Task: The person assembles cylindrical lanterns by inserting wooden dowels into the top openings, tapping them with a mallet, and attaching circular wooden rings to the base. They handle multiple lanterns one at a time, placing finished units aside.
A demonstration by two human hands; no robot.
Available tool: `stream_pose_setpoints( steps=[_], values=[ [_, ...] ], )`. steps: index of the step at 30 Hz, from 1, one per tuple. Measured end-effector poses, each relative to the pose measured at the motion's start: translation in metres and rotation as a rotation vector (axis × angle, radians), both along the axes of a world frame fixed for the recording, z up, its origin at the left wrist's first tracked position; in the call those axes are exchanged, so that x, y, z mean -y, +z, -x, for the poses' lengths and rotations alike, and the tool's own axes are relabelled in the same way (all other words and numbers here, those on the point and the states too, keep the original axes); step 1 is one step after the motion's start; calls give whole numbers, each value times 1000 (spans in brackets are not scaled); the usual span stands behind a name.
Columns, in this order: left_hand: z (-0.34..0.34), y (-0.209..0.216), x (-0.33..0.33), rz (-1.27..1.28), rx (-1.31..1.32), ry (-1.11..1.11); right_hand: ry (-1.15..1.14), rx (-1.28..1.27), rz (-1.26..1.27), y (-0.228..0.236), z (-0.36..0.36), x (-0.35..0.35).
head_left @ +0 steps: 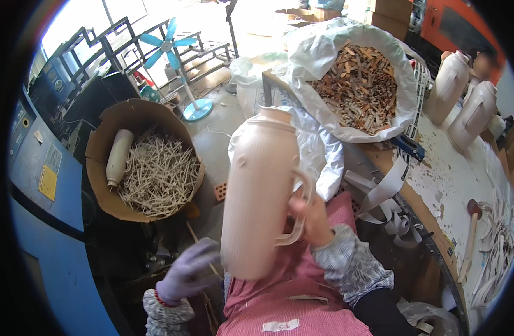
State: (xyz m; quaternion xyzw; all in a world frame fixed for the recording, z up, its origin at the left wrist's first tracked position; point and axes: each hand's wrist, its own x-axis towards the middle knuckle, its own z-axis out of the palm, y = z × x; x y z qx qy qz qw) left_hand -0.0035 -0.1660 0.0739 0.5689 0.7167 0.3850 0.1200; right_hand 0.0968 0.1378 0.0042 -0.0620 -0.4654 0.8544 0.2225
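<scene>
A pale pink thermos flask shell point(260, 196) with a ribbed body stands nearly upright in the air before my pink apron. My right hand point(314, 218), bare, is closed round its side handle. Beside the shell's lower left, my left hand point(190, 273) wears a lavender glove. Its fingers stretch toward the shell, a little blurred, and hold nothing that I can see; a small gap seems to separate them from it. Two similar flask shells point(448, 87) point(474, 116) stand on the worn bench point(436, 179) at the right.
A round cardboard bin point(108, 201) with thin pale sticks and a pale bottle-shaped piece point(119, 157) stands left. White sacking point(310, 50) holds brown scraps point(358, 84). A mallet point(470, 235) and pale strips point(495, 257) lie on the bench. Blue machine cabinets point(55, 168) and a fan point(167, 46) stand left.
</scene>
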Motion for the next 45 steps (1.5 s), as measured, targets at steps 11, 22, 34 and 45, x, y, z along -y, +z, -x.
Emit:
stream_pose_setpoints(
  steps=[11,22,34,45],
  values=[
    [35,60,1,-350,-719,687,372,-238,-1014,9,20,64],
    [60,87,2,-51,-614,241,-145,497,-1760,-134,59,-151],
    [136,105,-2,-329,-1264,595,-445,499,-1370,-73,-6,-134],
    [31,85,-153,-548,-707,-121,-476,216,-1144,27,-88,-106]
  ],
)
